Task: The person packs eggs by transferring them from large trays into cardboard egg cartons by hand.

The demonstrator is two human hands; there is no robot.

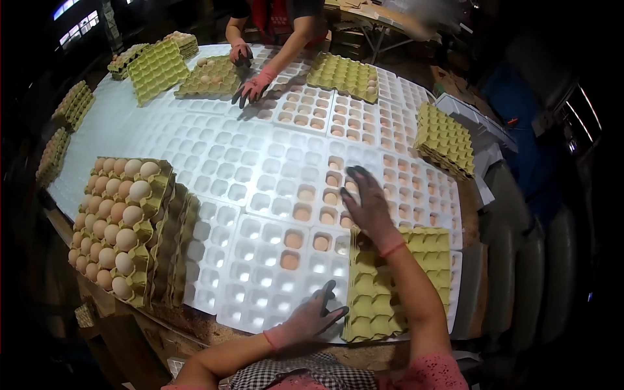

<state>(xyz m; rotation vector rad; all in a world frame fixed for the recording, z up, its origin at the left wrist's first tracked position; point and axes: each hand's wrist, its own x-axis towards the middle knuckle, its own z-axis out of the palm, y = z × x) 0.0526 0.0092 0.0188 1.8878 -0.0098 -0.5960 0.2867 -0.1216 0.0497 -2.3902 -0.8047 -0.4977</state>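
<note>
Left hand (312, 320) splays empty beside the pulp egg tray (375, 302); right hand (370, 207) half-curls over eggs (331, 197) beyond. Its hold is unclear.

Bright windows (80, 28) show at upper left, a brown-topped table (368, 11) behind, blue material (506, 107) at right.

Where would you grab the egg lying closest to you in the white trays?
Probably pinch the egg by opposite sides of its rounded top, coming straight down from above: it sits in a pocket of the white tray, whose walls get in the way sideways.
</note>
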